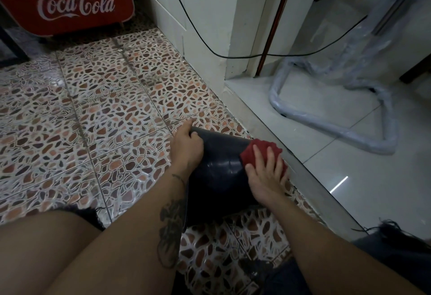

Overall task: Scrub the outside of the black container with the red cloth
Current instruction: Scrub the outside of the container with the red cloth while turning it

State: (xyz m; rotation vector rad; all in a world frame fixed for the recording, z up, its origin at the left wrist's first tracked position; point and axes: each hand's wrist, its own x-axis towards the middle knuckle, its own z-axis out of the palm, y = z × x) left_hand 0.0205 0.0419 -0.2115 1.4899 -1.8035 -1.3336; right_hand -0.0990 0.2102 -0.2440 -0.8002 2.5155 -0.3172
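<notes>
The black container lies tilted on its side on the patterned tile floor between my knees, its wet outer wall facing up. My left hand grips its far upper edge, fingers curled over the rim. My right hand presses flat, fingers spread, on the red cloth, which is bunched against the container's right side. Part of the cloth is hidden under my palm.
A red Coca-Cola cooler stands at the far left. A white wall corner with a hanging black cable rises ahead. To the right, a raised step leads to glossy white tiles with a plastic-wrapped metal frame.
</notes>
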